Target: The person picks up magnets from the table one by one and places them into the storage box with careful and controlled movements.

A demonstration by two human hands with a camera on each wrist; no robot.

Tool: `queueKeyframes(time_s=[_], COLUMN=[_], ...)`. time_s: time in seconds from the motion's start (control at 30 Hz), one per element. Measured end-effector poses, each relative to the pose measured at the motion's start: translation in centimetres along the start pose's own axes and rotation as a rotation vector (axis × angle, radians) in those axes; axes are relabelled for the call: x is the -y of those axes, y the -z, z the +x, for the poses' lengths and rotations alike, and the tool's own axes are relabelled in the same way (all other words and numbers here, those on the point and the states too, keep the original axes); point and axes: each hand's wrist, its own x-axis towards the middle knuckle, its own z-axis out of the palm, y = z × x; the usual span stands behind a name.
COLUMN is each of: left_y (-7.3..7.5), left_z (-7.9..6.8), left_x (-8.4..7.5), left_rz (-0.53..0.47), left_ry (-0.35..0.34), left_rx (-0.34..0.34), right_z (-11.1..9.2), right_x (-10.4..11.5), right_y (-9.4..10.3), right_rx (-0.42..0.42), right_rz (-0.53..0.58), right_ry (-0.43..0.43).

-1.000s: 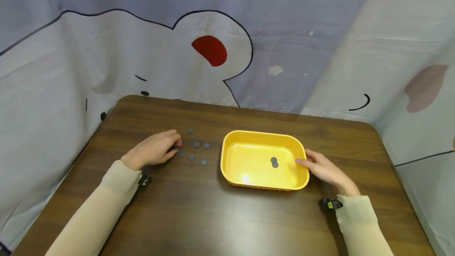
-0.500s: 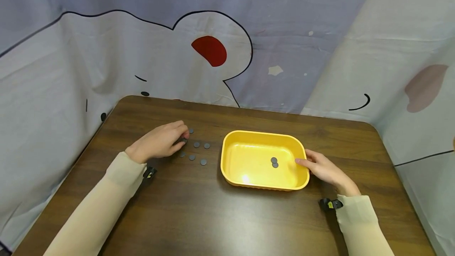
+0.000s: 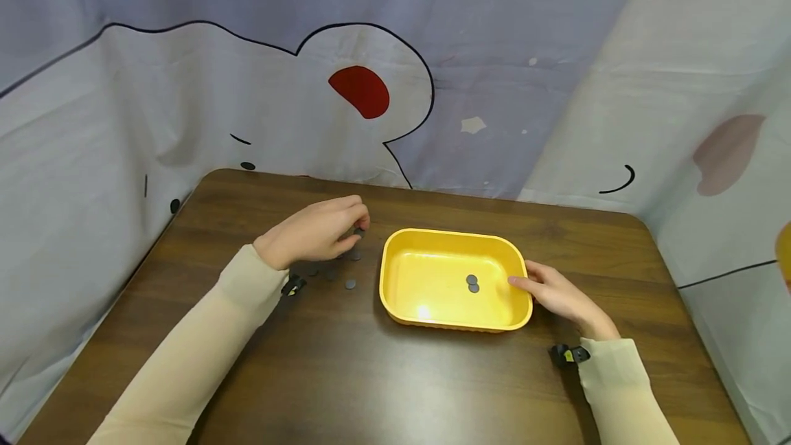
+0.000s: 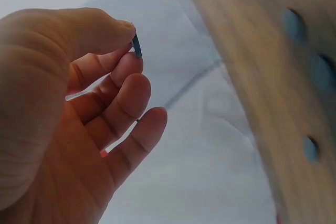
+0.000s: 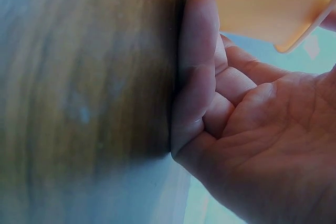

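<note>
Grey disc point(image 4: 137, 46) in the grip of the left hand point(image 3: 314, 229), yellow tray point(image 3: 432, 283) in that of the right hand point(image 3: 565, 297)

Blurry discs point(image 4: 295, 24), L wrist view

Glossy plastic tray point(image 3: 448, 242), matt discs point(image 3: 472, 280), wood-grain bench point(image 3: 346, 376), cloth backdrop point(image 3: 494, 53).

Tray looks like smooth moulded plastic, shiny enough for a hard bright spot on its floor; right wrist view shows it slightly translucent. Discs are flat grey, smooth, no shine; metal or plastic, can't tell. Bench has dark brown grain under a smooth semi-gloss coat, broad soft glare near the front. Backdrop is printed fabric, matt, with soft wrinkles and folds. Sleeves point(image 3: 204, 335) also cloth, thin-looking, matt, lightly creased. Wrist units point(image 3: 562, 356) black, look like hard plastic.
</note>
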Motion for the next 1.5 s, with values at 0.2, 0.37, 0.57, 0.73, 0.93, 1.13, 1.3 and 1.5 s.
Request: queueKeyframes(time_s=[0.2, 0.37, 0.57, 0.73, 0.93, 1.13, 1.3, 1.5], left_y=[0.5, 0.3, -0.7, -1.6, -2.9, -4.7, -6.1, -7.6], left_z=[3.8, 6.7, 9.6, 11.3, 13.1, 14.6, 15.0, 14.8], left_x=[-1.9, -3.8, -6.2, -8.0, -9.6, -10.8, -11.7, -12.2], left_rz=[-0.013, -0.039, -0.051, -0.059, -0.076, -0.094, -0.096, -0.077], left_ry=[-0.094, -0.127, -0.175, -0.212, -0.233, -0.247, -0.242, -0.246], left_rx=[-0.018, 0.011, 0.056, 0.095, 0.114, 0.17, 0.208, 0.274], right_z=[0.1, 0.1, -0.1, -0.3, -0.3, -0.4, -0.4, -0.3], right_x=[-0.1, -0.2, 0.0, 0.3, 0.3, 0.2, 0.3, 0.4], right_y=[0.1, 0.1, 0.0, -0.1, 0.0, -0.1, -0.4, -0.5], right_rx=[-0.004, -0.009, -0.012, -0.011, -0.009, -0.012, 0.007, 0.013], right_rz=[-0.01, -0.029, -0.022, -0.014, 0.012, 0.018, 0.045, 0.037], right_ry=[0.005, 0.014, 0.011, 0.009, 0.014, 0.003, 0.025, 0.03])
